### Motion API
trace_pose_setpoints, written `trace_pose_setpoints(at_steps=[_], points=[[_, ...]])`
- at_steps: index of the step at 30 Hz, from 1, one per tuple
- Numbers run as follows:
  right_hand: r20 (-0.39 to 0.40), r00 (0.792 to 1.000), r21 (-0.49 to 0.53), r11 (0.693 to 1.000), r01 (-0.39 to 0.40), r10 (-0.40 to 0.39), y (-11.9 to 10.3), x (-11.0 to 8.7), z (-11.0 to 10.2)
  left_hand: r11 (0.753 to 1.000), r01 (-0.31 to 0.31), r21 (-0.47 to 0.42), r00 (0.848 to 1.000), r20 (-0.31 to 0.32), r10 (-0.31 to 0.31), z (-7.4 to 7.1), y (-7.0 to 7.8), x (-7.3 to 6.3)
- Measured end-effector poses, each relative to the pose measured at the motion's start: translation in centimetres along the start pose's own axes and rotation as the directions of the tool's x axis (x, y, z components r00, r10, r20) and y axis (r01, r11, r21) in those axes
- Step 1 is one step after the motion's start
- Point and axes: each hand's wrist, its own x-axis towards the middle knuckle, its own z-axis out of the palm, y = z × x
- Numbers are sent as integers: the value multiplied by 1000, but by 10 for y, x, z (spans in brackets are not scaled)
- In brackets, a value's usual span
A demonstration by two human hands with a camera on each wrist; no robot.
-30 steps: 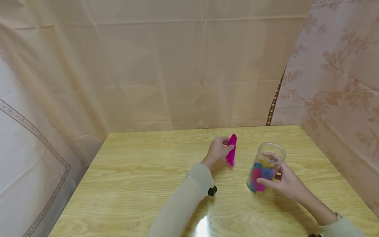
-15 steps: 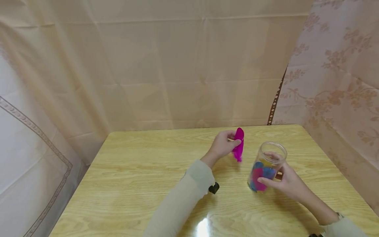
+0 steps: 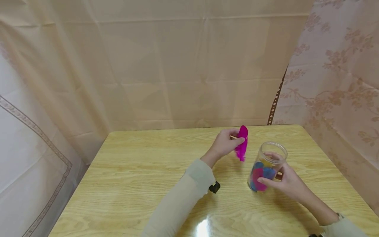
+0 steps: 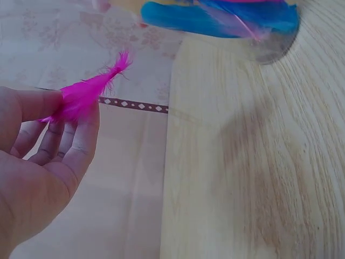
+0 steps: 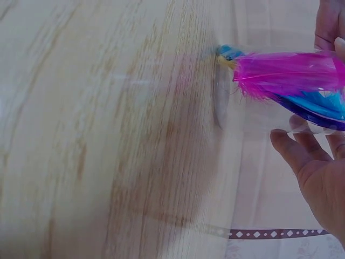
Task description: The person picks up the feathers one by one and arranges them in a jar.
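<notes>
My left hand (image 3: pixel 224 144) pinches a magenta feather (image 3: pixel 243 140) between thumb and fingers, above the back right part of the table. Its wispy end hangs downward in the head view; the left wrist view shows the feather (image 4: pixel 86 97) from close by. To the right, my right hand (image 3: pixel 285 181) grips a clear, lidless jar (image 3: pixel 272 143), thumb in front and fingers behind. Inside are blue feathers (image 3: pixel 268 172), a pink feather (image 3: pixel 259 179) and something yellow. The right wrist view shows magenta (image 5: pixel 285 70) and blue feathers through the jar wall. The feather in my left hand is beside the jar, apart from it.
The light wood table (image 3: pixel 142 171) reaches back to a beige curtain (image 3: pixel 183 72). Patterned cloth (image 3: pixel 340 65) hangs on the right, white cloth (image 3: pixel 23 154) on the left. A small black piece (image 3: pixel 215 187) sits at my left cuff.
My left hand has moved right and slightly up with the magenta feather, closer to the jar. My right hand and the jar have hardly moved.
</notes>
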Motion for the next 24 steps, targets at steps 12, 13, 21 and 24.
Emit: trace_pose_setpoints(at_steps=[12,13,21,24], points=[[0,1000,-3,1000,-12,12,-1,0,0,999,-38,-33,999,35,39,4,19,-4],[1,1000,-3,1000,-12,12,-1,1,0,999,-40,-36,998,37,42,4,21,-4],[-3,1000,2,1000,-1,1,0,1,0,995,-89,-43,993,74,92,4,37,-6],[-4,1000,1,1000,-2,2,1,1,1,994,-98,-49,992,81,101,5,41,-6]])
